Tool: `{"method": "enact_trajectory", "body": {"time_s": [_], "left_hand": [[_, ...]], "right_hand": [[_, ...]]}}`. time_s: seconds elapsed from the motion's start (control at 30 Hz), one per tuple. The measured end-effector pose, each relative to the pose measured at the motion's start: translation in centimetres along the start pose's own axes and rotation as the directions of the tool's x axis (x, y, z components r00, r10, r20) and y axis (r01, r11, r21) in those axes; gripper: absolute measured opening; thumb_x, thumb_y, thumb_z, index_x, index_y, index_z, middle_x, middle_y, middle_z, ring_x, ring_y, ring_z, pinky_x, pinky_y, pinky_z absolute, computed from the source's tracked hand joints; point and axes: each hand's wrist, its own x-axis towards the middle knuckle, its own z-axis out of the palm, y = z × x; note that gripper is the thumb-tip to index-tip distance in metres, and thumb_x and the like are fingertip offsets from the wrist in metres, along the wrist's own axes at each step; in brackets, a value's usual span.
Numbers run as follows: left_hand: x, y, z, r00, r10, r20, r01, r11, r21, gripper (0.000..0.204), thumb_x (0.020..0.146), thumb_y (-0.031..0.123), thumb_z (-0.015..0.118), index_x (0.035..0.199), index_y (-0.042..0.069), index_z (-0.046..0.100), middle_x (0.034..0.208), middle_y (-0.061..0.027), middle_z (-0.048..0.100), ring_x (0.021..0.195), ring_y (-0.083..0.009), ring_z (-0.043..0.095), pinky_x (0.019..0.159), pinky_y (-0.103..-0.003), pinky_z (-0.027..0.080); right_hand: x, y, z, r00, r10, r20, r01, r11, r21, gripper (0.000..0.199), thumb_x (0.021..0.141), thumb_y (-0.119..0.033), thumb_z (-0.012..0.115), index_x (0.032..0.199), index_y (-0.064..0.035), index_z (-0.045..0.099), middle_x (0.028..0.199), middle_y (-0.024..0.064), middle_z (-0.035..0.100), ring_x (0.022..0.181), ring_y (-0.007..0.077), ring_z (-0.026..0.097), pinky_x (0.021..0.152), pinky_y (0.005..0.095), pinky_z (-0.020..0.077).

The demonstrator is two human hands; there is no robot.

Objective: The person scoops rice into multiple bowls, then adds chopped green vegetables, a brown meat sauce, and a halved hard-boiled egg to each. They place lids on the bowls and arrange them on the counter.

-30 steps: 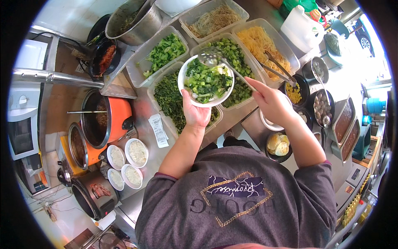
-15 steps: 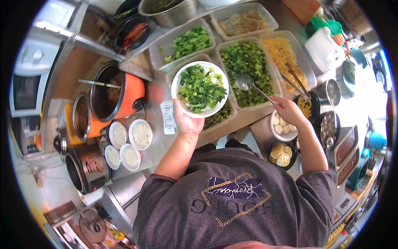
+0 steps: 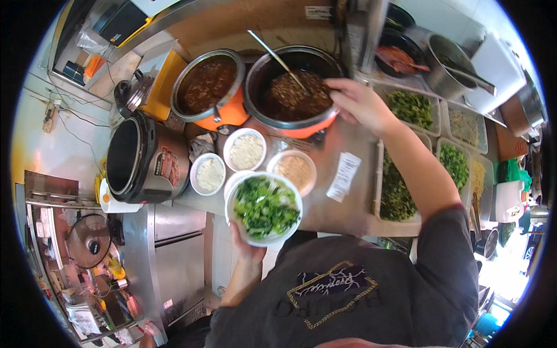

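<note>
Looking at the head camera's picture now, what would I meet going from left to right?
Cooker → bowl of greens → right hand → yellow noodles → white jug.

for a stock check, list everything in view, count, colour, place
greens bowl: 1, white, in left hand
rice bowls: at least 3, white, counter
round pots: 2, orange, counter back
utensil: 1, silver, in right pot
cooker: 1, black-brown, left
paper slip: 1, white, on counter
tubs: at least 5, clear, right
stockpot: 1, silver, upper right
jug: 1, white, right
left hand: 1, bare, at greens bowl
right hand: 1, bare, at right pot's edge
</note>
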Motion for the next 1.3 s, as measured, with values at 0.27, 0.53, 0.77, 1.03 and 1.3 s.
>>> {"method": "enact_trajectory", "body": {"time_s": [0.27,0.53,0.77,1.03,1.3], "left_hand": [[3.1,7.0,-6.6,0.999,0.046,-0.017,-0.047,0.995,-0.085,0.077,0.092,0.060,0.047,0.148,0.010,0.029,0.146,-0.0133,0.039,0.132,-0.0333,0.042,0.107,-0.053,0.037],[6.9,7.8,-7.8,0.996,-0.091,0.007,0.091,0.993,-0.078,0.071,0.097,0.055,0.039,0.148,0.007,0.027,0.145,-0.0150,0.040,0.131,-0.0339,0.042,0.108,-0.051,0.035],[10.4,7.7,-5.1,0.955,-0.192,0.225,0.207,0.977,-0.044,0.067,0.098,0.050,0.039,0.146,0.005,0.029,0.144,-0.0159,0.041,0.131,-0.0340,0.043,0.109,-0.050,0.035],[12.1,5.9,-1.5,0.933,-0.243,0.266,0.283,0.952,-0.120,0.054,0.101,0.036,0.039,0.144,0.003,0.033,0.143,-0.0167,0.043,0.130,-0.0319,0.045,0.110,-0.049,0.035],[12.1,6.0,1.5,0.933,-0.240,0.268,0.276,0.955,-0.104,0.061,0.099,0.043,0.044,0.145,0.004,0.031,0.143,-0.0148,0.042,0.130,-0.0321,0.045,0.109,-0.049,0.035]], "right_hand": [[27.8,0.2,11.8,0.905,0.402,-0.137,-0.358,0.895,0.264,0.041,0.098,-0.042,0.052,0.117,-0.0061,0.053,0.088,0.0104,0.067,0.066,0.0110,0.057,0.063,0.0242,0.0488],[18.9,-2.9,11.6,0.864,0.488,0.123,-0.503,0.845,0.181,0.042,0.097,-0.051,0.043,0.100,-0.0113,0.055,0.094,0.0195,0.070,0.069,0.0174,0.066,0.065,0.0309,0.0560],[3.5,-6.0,3.4,0.709,0.685,0.165,-0.684,0.726,-0.071,0.064,0.086,-0.007,0.058,0.144,-0.0033,0.031,0.087,0.0166,0.065,0.058,0.0161,0.060,0.049,0.0311,0.0516],[0.4,-3.6,0.9,0.968,0.243,-0.059,-0.076,0.061,-0.995,0.062,0.077,-0.004,0.061,0.137,-0.0005,0.045,0.100,0.0216,0.066,0.095,0.0373,0.065,0.078,0.0449,0.0531],[3.9,1.0,4.4,0.872,0.461,0.163,-0.430,0.882,-0.193,0.058,0.083,-0.008,0.062,0.138,0.0038,0.045,0.080,0.0105,0.062,0.060,0.0173,0.059,0.049,0.0297,0.0463]]}}
